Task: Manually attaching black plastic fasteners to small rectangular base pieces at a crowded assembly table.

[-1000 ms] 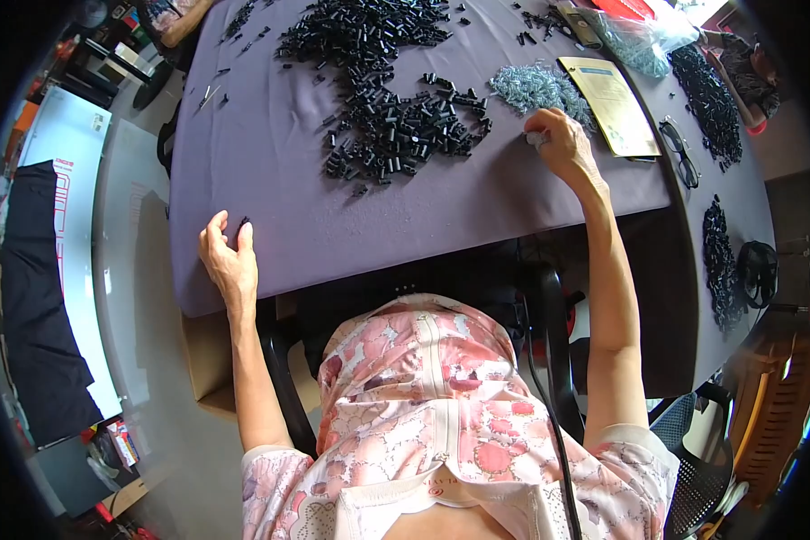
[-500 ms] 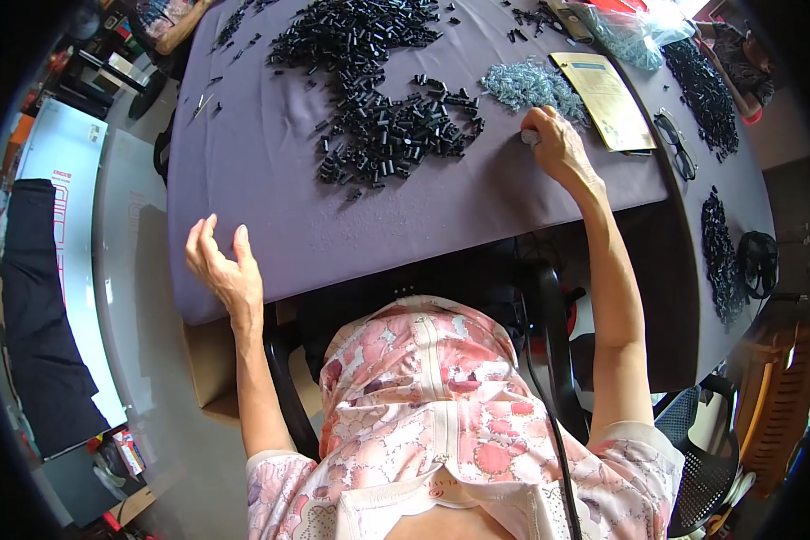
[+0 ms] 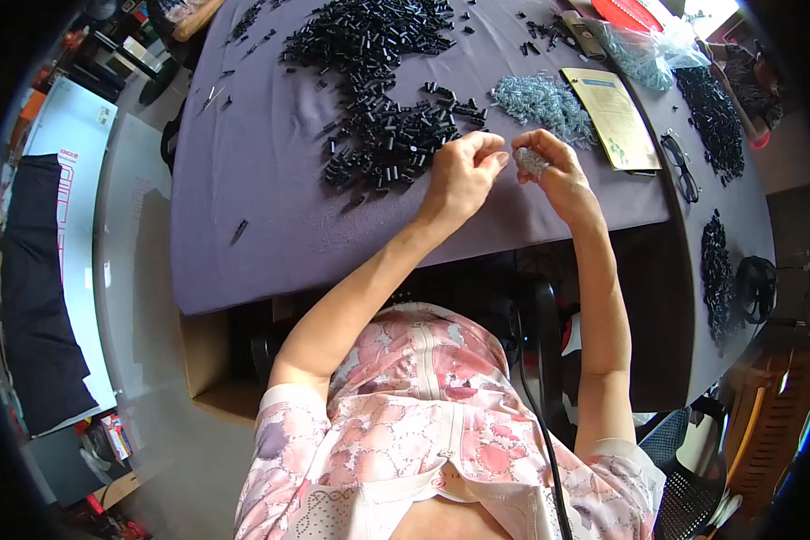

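Note:
My right hand (image 3: 562, 180) is curled around a clump of small clear plastic pieces (image 3: 531, 162), just in front of a loose pile of the same clear pieces (image 3: 544, 106). Close beside it, my left hand (image 3: 463, 180) points its fingertips toward the clump. Its thumb and fingers are drawn together, and anything between them is too small to tell. Left of and beyond my left hand spreads a big heap of short black tube-like parts (image 3: 391, 144). One black part (image 3: 239, 231) lies apart on the purple-grey cloth at the left.
A yellowish printed packet (image 3: 610, 117) lies right of the clear pile, with eyeglasses (image 3: 680, 166) beyond. Further right are more black parts (image 3: 711, 121) and a plastic bag of clear pieces (image 3: 634, 58). Another person's arm (image 3: 196, 20) shows at the far left.
My left hand has moved from the table's left side over beside my right hand. A black part now lies where it was. My right hand has turned, showing the clear pieces.

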`<state>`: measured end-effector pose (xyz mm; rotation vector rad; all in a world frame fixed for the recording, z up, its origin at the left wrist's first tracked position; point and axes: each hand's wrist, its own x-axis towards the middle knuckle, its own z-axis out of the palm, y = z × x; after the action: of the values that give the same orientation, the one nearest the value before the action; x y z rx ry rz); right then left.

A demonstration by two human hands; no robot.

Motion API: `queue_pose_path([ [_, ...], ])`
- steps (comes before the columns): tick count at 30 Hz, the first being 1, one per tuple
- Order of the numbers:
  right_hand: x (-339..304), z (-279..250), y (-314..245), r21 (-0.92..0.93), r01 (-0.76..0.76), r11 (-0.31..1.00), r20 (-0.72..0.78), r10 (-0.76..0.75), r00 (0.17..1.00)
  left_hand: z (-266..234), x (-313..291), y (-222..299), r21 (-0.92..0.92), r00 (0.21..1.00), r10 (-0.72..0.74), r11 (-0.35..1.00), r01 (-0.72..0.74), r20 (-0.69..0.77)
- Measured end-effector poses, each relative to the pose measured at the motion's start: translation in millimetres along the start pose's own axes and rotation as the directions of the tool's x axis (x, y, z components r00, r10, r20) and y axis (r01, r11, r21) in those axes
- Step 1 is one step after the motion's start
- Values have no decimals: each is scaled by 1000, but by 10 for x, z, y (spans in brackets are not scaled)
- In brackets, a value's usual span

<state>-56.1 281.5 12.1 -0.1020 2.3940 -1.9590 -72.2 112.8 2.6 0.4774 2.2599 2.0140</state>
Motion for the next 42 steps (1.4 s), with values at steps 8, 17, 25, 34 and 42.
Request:
queue_pose_path([
  [8, 93, -138, 257, -492, 166, 855, -193, -293, 937, -2, 77, -212, 174, 989, 112, 980, -94, -98],
  [17, 45, -17, 116, -778, 109, 619, -138, -337, 931, -542, -228, -88, 59, 987, -45, 997, 55, -153],
  [25, -45, 563, -19, -814, 189, 549, 34, -279, 960, -763, -659, -96, 336, 952, 280, 915, -225, -126],
  [34, 15, 576, -18, -665, 222, 713, -40, -330, 943, -1214, -979, -147, 439, 921, 286, 886, -149, -264],
  [42, 228, 1060, -228, -107, 102, 989, -62, -109, 992, -1470, -886, -265, 467, 932, 190, 884, -25, -309],
])
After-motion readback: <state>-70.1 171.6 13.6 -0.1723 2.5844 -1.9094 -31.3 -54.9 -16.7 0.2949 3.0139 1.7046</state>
